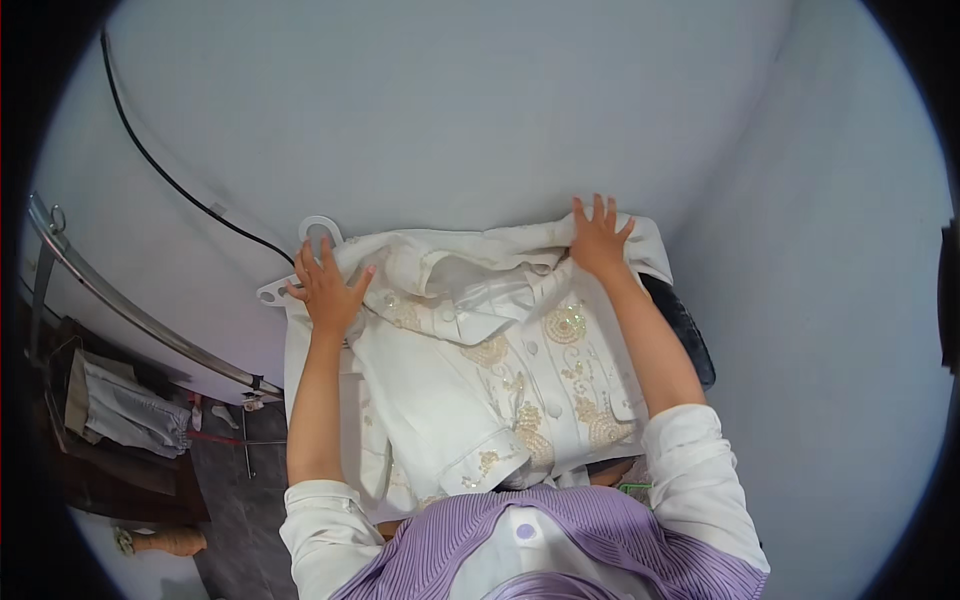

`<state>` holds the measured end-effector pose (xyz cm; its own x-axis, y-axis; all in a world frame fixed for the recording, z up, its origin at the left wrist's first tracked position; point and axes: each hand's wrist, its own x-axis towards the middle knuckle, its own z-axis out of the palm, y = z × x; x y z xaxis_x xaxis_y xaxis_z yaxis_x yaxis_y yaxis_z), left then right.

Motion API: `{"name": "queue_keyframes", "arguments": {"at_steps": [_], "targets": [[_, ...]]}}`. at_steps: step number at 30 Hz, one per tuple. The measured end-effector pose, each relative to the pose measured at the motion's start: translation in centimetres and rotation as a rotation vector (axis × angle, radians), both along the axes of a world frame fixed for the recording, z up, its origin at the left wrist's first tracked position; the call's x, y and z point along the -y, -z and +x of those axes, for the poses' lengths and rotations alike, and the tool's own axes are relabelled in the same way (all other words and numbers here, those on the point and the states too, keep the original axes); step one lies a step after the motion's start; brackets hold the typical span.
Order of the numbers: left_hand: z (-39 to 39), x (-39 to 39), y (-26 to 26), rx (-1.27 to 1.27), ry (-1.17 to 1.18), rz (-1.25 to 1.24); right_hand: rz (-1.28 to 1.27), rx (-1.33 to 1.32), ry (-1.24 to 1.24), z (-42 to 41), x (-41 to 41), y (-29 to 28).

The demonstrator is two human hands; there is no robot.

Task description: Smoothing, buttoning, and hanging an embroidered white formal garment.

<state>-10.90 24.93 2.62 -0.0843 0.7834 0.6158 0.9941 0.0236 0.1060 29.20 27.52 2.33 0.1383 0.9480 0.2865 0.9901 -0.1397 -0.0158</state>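
Note:
A white jacket (427,382) with beige beaded and sequined embroidery and covered buttons lies before me. Its collar lies towards the wall, and one cuffed sleeve (484,461) crosses the front towards my body. My left hand (328,294) is spread at the jacket's upper left, beside a white piece with a ring-shaped end (321,223); whether the fingertips touch that piece I cannot tell. At the upper right, my right hand (600,238) rests on the folded white cloth with its fingers apart. Neither hand grips anything. The surface under the jacket is mostly hidden.
A pale wall (480,112) rises just behind the jacket. To the right, a dark padded-looking edge (681,330) sticks out. A black cable (165,174) runs down the wall at left. A metal rail (150,311), folded garments (124,405) and a vase (169,540) are further left.

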Motion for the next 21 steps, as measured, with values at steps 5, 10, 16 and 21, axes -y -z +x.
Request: {"name": "queue_keyframes", "arguments": {"at_steps": [5, 10, 16, 21], "targets": [[7.4, 4.5, -1.9, 0.21, 0.316, 0.056, 0.271, -0.317, -0.201, -3.3, 8.4, 2.0], [16.9, 9.2, 1.8, 0.14, 0.54, -0.495, 0.086, -0.392, -0.155, -6.3, 14.5, 6.6], [18.8, 10.0, 6.2, 0.259, 0.52, -0.492, 0.17, -0.401, -0.172, -7.2, 16.1, 9.6], [19.1, 9.9, 7.5, 0.275, 0.594, -0.484, 0.16, -0.509, -0.221, -6.8, 15.9, 9.8]]}}
